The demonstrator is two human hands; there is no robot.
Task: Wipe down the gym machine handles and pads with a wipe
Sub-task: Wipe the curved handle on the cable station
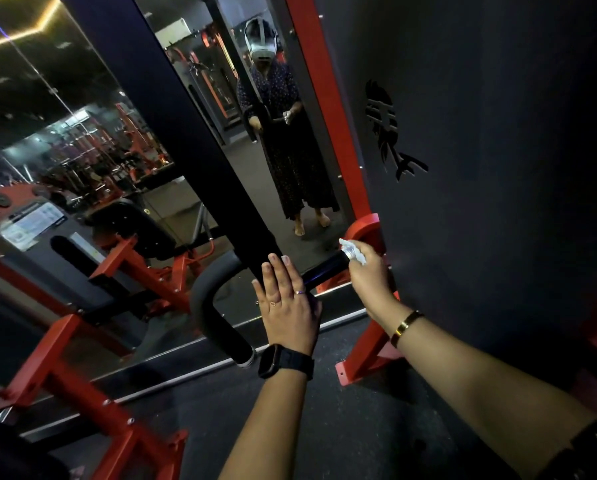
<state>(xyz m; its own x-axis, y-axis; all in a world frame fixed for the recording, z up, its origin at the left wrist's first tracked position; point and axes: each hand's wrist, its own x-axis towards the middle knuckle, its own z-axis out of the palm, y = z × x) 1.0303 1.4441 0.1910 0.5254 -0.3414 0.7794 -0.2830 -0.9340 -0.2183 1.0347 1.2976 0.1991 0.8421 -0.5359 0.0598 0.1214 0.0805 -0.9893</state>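
Right hand [369, 273] grips the wipe [354, 251] round the far end of the handle [324, 269]; left hand [290, 306], fingers straight, steadies it. Best twist fully round, then draw back.

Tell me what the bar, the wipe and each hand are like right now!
bar: curved, tilted.
wipe: crumpled, pressed on the bar's far end.
left hand: fingers straight, resting on the bar.
right hand: grips the wipe.
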